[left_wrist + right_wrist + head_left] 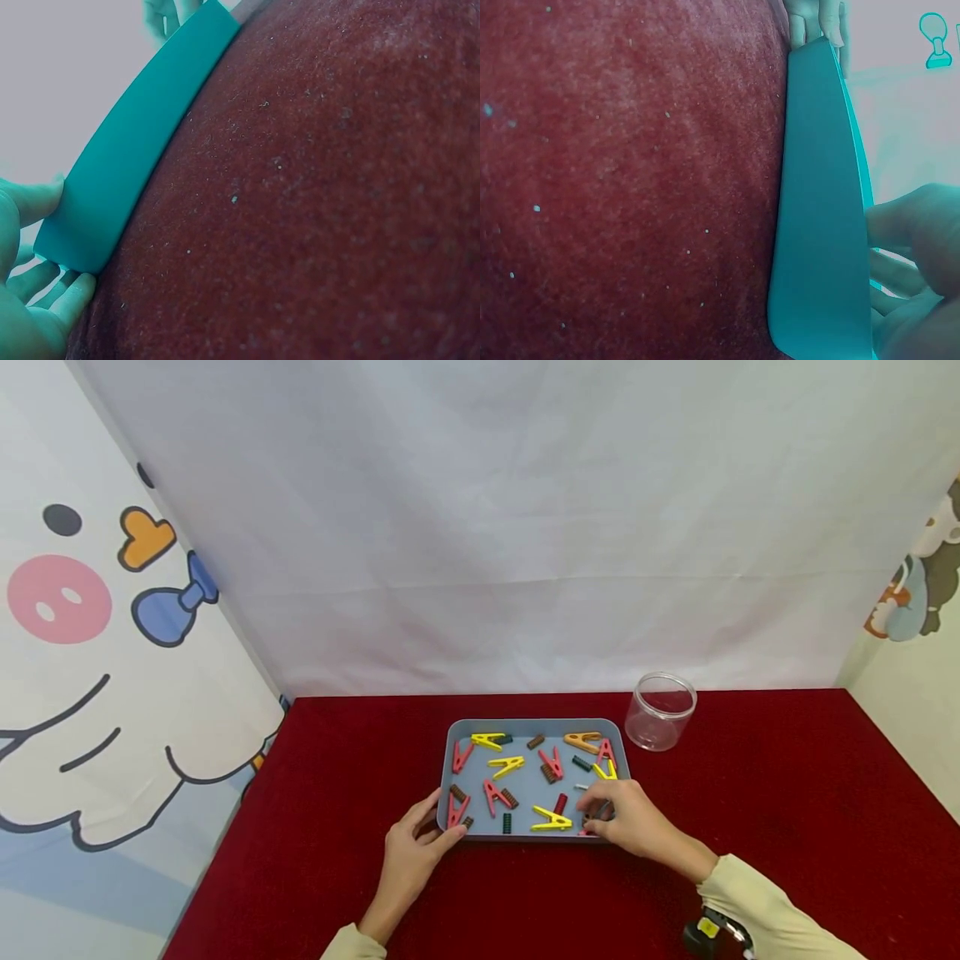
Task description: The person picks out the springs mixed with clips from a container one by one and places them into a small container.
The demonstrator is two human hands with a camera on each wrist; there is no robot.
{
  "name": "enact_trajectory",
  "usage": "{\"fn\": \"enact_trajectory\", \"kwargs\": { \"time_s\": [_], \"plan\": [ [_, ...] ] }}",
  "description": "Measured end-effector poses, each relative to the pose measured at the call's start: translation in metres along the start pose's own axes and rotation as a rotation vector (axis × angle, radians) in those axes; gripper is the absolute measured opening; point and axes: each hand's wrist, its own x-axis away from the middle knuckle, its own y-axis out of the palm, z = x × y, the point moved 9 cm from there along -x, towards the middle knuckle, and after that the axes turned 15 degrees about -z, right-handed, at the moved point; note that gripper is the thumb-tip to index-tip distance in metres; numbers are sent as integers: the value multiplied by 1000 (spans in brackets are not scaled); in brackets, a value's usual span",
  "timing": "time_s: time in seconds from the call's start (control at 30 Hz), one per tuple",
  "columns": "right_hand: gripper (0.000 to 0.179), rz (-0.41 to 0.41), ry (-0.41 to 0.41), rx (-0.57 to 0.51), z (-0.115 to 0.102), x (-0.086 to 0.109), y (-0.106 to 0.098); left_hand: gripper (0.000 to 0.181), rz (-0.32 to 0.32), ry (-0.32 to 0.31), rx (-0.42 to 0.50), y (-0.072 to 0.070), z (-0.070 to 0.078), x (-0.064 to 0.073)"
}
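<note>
the tray (450, 752) sits on the counter (750, 827), near its middle. clips (551, 818) and springs (507, 822) lie scattered in the tray. the jar (660, 710) stands on the counter just behind and right of the tray. the left hand (412, 852) is at the tray's near left corner; the right hand (633, 818) reaches into its near right corner. a backdrop (487, 527) hangs behind the counter.

bright, even — wrist views teal-tinted
</note>
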Motion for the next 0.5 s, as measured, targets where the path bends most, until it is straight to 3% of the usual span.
{"fn": "enact_trajectory", "kwargs": {
  "time_s": [0.5],
  "plan": [
    [14,61,5,-26,1,3,-6,64,7,-25,-17,0,-3,0]
  ]
}}
